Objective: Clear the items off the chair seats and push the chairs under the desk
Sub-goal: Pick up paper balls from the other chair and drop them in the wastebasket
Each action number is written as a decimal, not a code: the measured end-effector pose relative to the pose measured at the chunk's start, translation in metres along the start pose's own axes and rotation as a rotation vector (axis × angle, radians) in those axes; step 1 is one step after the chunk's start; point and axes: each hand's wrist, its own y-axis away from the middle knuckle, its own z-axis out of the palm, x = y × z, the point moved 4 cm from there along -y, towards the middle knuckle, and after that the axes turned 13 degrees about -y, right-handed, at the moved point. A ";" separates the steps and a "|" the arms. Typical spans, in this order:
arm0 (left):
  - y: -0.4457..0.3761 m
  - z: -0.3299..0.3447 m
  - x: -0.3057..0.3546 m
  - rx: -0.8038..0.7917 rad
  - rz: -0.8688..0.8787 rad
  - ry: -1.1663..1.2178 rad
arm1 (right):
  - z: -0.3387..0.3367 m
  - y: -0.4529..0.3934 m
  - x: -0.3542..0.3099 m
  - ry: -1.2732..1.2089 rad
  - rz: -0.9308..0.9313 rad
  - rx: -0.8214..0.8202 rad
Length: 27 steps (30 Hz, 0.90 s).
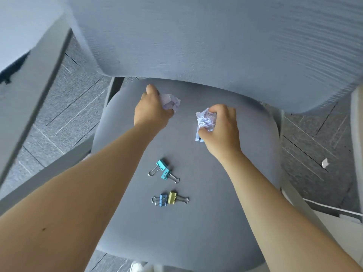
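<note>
1. Both bare forearms reached forward and down over the chair seat point(196, 222), palms down, wrists slightly bent.
2. Left hand point(152, 111) sat near the back of the seat, fingers point(151, 89) curled tight around a crumpled paper ball point(171, 104); only the ball's right side showed past the knuckles.
3. Right hand point(221, 130) was a bit nearer the camera, fingers point(216, 109) and thumb pinched closed on a second crumpled paper ball point(206, 120). A small flat bluish piece point(197, 137) stuck out below the thumb; couldn't tell what it was.
4. Couldn't tell whether either ball was lifted or still touching the fabric.
5. Count: two paper balls, one per hand. Four binder clips loose on the seat, between the forearms, in two touching pairs.
6. Far pair: two teal binder clips point(163, 170). Near pair: one blue binder clip point(162, 200) and one yellow binder clip point(172, 197), bodies side by side, wire handles pointing outwards.
7. Materials: seat was smooth grey-blue woven fabric, rounded edges. Backrest point(216, 40) was pale ribbed mesh, curved. Clips had painted metal bodies with silver wire loops. Paper was white, heavily creased.
8. Floor point(78, 99) was grey carpet tile. One small white paper scrap point(325, 162) lay on it right of the chair.
</note>
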 end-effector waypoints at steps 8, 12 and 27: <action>0.098 -0.097 0.006 -0.022 0.176 -0.022 | -0.048 0.070 -0.072 0.001 0.007 0.069; 0.140 -0.139 0.015 -0.039 0.351 -0.082 | -0.072 0.115 -0.107 0.034 -0.014 0.177; 0.377 -0.171 0.088 -0.175 1.114 -0.309 | -0.196 0.390 -0.132 0.013 0.209 0.759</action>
